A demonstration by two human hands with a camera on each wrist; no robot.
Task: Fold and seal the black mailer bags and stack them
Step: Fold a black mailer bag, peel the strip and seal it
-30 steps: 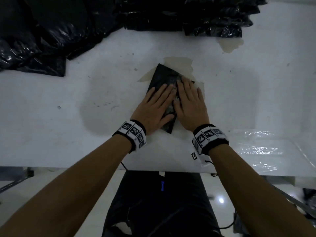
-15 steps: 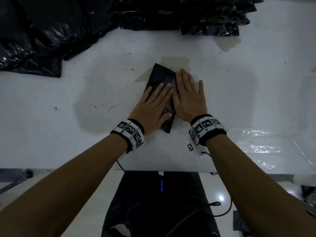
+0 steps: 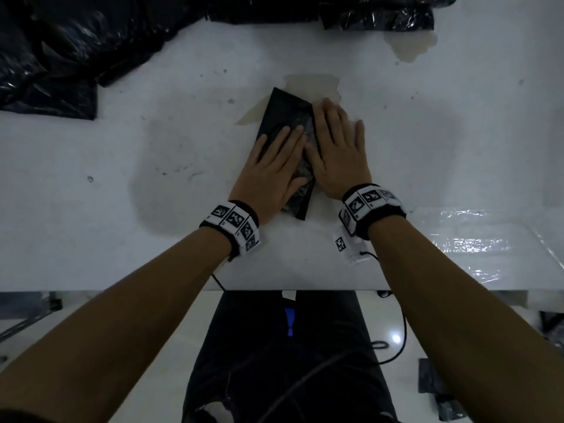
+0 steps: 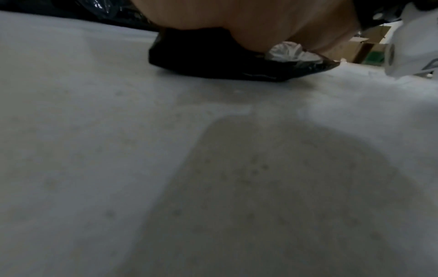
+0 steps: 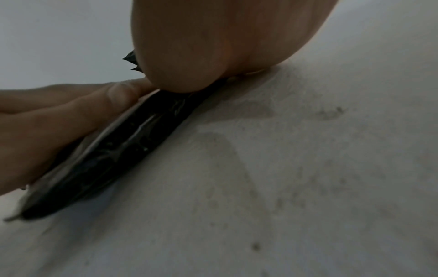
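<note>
A folded black mailer bag point(image 3: 282, 112) lies slanted on the white table point(image 3: 122, 209), its far corner free. My left hand point(image 3: 274, 166) lies flat on its left half, fingers straight. My right hand point(image 3: 335, 148) presses flat along its right edge, fingers straight and partly on the table. In the left wrist view the palm point(image 4: 249, 22) bears down on the black mailer bag point(image 4: 208, 63). In the right wrist view the heel of my right hand point(image 5: 213, 46) sits on the black mailer bag point(image 5: 123, 150), with left-hand fingers point(image 5: 71, 112) beside it.
A heap of loose black bags point(image 3: 61, 50) fills the far left. A stack of folded black bags point(image 3: 351, 10) lies at the far edge. A clear plastic sheet point(image 3: 473, 245) covers the near right of the table. Brownish stains point(image 3: 409, 47) mark the tabletop.
Both hands stay flat on the bag. The right hand has slid a little farther up its right edge. The view has tilted slightly downward.
</note>
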